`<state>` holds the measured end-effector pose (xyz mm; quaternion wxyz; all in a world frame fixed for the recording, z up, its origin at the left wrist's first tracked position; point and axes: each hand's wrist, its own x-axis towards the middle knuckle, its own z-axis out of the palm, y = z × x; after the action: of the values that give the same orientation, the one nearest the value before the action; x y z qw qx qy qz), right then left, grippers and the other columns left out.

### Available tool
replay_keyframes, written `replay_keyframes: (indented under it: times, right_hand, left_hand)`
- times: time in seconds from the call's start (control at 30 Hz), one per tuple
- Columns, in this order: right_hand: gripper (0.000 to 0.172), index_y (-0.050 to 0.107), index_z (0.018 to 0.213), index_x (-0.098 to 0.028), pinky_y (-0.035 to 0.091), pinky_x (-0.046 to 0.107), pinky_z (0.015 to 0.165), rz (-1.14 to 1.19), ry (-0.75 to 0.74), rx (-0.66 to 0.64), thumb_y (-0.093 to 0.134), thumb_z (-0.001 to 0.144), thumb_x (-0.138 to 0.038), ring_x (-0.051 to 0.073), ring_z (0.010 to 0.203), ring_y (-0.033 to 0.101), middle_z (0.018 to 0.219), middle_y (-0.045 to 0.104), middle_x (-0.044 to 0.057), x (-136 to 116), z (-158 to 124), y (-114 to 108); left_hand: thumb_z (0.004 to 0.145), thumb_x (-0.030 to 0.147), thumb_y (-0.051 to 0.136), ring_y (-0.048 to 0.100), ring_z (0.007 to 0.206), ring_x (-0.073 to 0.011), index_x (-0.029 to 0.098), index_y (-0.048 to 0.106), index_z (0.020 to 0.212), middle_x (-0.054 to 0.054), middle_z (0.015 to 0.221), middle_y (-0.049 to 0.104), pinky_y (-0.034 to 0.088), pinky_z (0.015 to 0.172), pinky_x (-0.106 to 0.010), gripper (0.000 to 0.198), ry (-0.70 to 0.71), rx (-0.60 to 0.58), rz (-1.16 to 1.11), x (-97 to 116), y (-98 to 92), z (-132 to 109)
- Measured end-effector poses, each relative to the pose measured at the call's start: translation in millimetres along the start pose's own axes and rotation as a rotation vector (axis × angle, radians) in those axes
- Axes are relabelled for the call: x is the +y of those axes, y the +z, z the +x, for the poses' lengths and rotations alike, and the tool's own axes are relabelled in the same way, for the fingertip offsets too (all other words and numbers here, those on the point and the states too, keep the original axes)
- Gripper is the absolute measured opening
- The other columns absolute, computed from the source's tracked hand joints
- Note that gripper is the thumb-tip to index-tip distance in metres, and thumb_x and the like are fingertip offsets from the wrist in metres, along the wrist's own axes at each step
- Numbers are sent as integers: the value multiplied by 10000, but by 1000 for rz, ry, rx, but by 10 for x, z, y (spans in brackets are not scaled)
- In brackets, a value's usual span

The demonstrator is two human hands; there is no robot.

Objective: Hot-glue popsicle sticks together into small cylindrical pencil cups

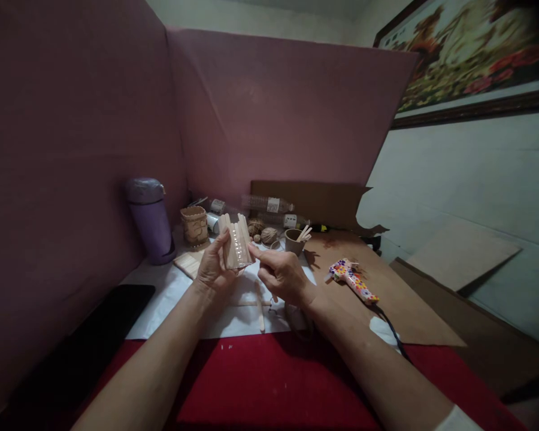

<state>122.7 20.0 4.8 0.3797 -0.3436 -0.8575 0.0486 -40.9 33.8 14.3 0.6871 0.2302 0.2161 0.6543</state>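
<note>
My left hand (pixel 214 263) is closed around a clear plastic cup faced with craft sticks (pixel 239 242). Its sticks stand upright side by side, and a strip of bare, shiny plastic shows between them. Against the cup's right side rests the index fingertip of my right hand (pixel 281 272). The other right fingers are curled in, and whatever lies inside them is hidden. Below the hands, a loose craft stick (pixel 260 308) lies on white paper (pixel 161 299), crossing another stick. A flat panel of joined sticks (pixel 187 263) lies partly behind my left wrist.
Behind are a carved-looking holder (pixel 194 226), a purple tumbler (pixel 150 221), plastic bottles (pixel 273 205), a twine ball (pixel 269 236) and a pot (pixel 293 244) with sticks. A flowered glue gun (pixel 353 280) lies on cardboard (pixel 413 311), its cord running forward. Red cloth (pixel 260 383) covers the front.
</note>
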Motion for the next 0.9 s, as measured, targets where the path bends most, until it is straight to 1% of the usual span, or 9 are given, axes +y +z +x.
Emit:
replay_keyframes:
  times: [0.1, 0.23, 0.3, 0.4, 0.5, 0.63, 0.73, 0.8, 0.9]
  right_hand:
    - [545, 623, 1320, -169, 450, 246, 658, 93, 108, 106, 453, 802, -162, 133, 622, 546, 763, 677, 17, 42, 30, -24]
    - [512, 564, 1334, -108, 435, 241, 645, 121, 369, 253, 462, 840, -196, 146, 638, 560, 722, 647, 11, 202, 97, -23]
    - [500, 551, 1317, -80, 429, 238, 638, 76, 496, 163, 476, 831, -171, 150, 629, 561, 663, 626, -7, 287, 114, 3]
    - [351, 680, 1095, -125, 417, 227, 607, 35, 568, -13, 557, 766, -121, 142, 598, 555, 624, 625, -17, 367, 98, 76]
    - [247, 726, 930, -151, 419, 230, 624, 26, 557, -58, 594, 737, -75, 139, 615, 568, 647, 658, 0, 396, 54, 180]
    - [248, 717, 987, -142, 438, 246, 670, 19, 544, -44, 644, 755, -96, 153, 672, 607, 700, 689, 19, 406, 45, 262]
    - [144, 702, 945, -146, 459, 260, 698, 22, 525, 3, 633, 825, -182, 169, 724, 633, 738, 691, 37, 309, 101, 173]
    - [170, 673, 902, -175, 473, 266, 717, 29, 470, 101, 523, 921, -251, 169, 770, 639, 790, 685, 43, 139, 113, 46]
    - [211, 611, 917, -208, 503, 313, 741, 53, 82, 523, 436, 980, -307, 176, 795, 624, 848, 643, 57, -215, -18, -135]
  left_hand:
    - [875, 293, 591, 707, 710, -246, 93, 653, 1065, -131, 831, 724, 597, 678, -383, 282, 10, -19, 32, 16, 12, -20]
    - [883, 369, 583, 716, 739, -281, 120, 641, 1090, -133, 838, 720, 599, 706, -452, 329, 3, -10, 45, 45, 0, -20]
    - [899, 399, 553, 718, 744, -286, 126, 632, 1102, -129, 826, 717, 598, 709, -472, 349, -7, 16, 40, 52, -7, -12]
    - [907, 409, 539, 716, 716, -279, 131, 622, 1127, -121, 811, 713, 598, 689, -478, 364, -30, 39, 20, 46, -3, -3]
    - [898, 389, 561, 709, 675, -260, 143, 622, 1113, -107, 801, 708, 599, 663, -451, 333, -27, 37, -1, 30, 16, -6]
    - [903, 373, 556, 701, 649, -257, 136, 631, 1042, -105, 769, 699, 596, 626, -421, 285, -26, 32, 8, 21, 50, -22]
    - [930, 356, 508, 695, 633, -249, 143, 632, 1015, -103, 769, 701, 593, 613, -410, 260, -16, 44, 6, 23, 74, -26]
    - [929, 341, 516, 694, 639, -241, 157, 633, 1022, -89, 768, 703, 593, 623, -402, 237, -1, 58, -14, 23, 84, -21]
    - [907, 320, 561, 686, 630, -218, 160, 635, 1077, -70, 755, 700, 593, 628, -368, 245, 20, 60, -64, 21, 88, -8]
